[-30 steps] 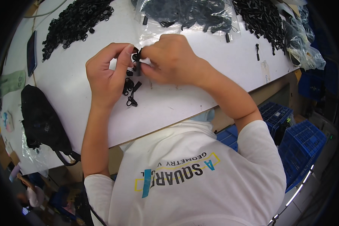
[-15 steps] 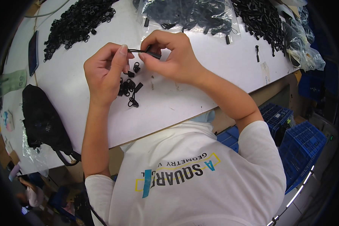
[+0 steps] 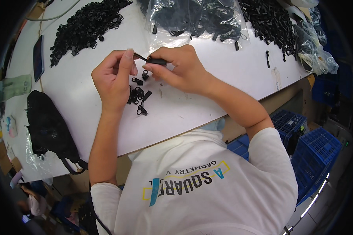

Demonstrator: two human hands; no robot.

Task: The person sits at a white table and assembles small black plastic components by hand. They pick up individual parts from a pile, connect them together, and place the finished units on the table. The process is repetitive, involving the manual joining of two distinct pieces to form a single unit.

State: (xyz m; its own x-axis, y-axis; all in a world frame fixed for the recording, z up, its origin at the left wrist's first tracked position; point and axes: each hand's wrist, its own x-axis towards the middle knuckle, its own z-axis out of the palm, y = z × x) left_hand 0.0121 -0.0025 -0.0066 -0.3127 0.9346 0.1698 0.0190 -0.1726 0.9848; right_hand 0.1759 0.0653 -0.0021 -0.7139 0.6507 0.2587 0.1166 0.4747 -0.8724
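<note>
Above the white table (image 3: 176,105), both hands are closed on one black cord zipper pull (image 3: 158,61). My left hand (image 3: 114,80) pinches the end of its thin cord loop (image 3: 140,56) between thumb and fingers. The dark tab at the other end lies between the thumb and fingers of my right hand (image 3: 180,68). The cord is stretched between the hands. Just below them, several small black zipper sliders (image 3: 137,94) with rings lie loosely together, and a black tab is among them. Fingers partly hide the loop's left end.
A heap of black sliders (image 3: 82,29) lies far left, beside a phone (image 3: 38,58). A clear bag of black pulls (image 3: 196,19) and a heap of black pulls (image 3: 268,23) lie at the back. A black pouch (image 3: 49,125) sits left; blue crates (image 3: 315,156) stand right.
The tab in my right hand has turned more level, and the cord now slopes down from my left hand to it. Both hands keep their hold. The whole view has shifted slightly.
</note>
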